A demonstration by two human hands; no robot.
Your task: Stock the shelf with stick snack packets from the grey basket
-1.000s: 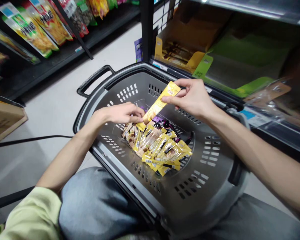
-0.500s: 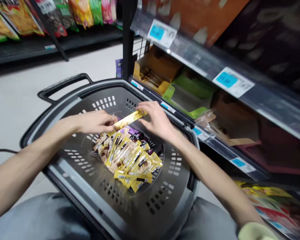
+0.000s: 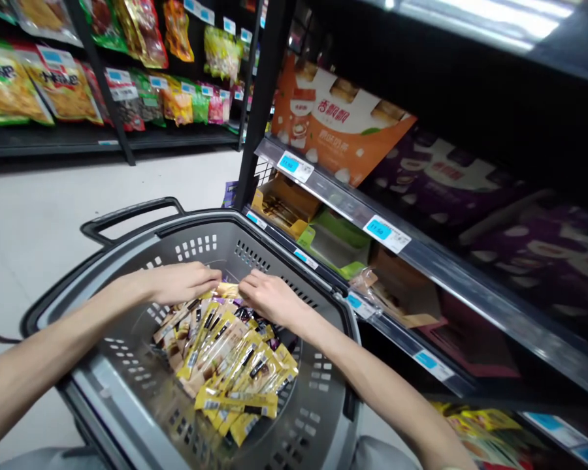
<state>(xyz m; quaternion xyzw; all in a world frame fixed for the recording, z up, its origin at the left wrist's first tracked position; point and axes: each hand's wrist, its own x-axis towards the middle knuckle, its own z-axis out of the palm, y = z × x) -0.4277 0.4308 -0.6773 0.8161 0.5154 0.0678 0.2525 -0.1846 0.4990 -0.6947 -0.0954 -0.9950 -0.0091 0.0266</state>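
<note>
Left hand (image 3: 186, 282) and right hand (image 3: 269, 297) are hovering inside the grey perforated plastic shopping basket (image 3: 323, 398), close to its far wall. Each is pinching one end of a golden-yellow stick sachet (image 3: 228, 289), which is stretching level between them. This sachet is hanging just above the heap of yellow and brown stick sachets (image 3: 230, 365) lying on the basket's floor. Right of the basket, a black metal shelf (image 3: 343, 202) is carrying blue price tags (image 3: 379, 230).

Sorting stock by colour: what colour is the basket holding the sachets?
Grey; the basket shows best in the head view.
</note>
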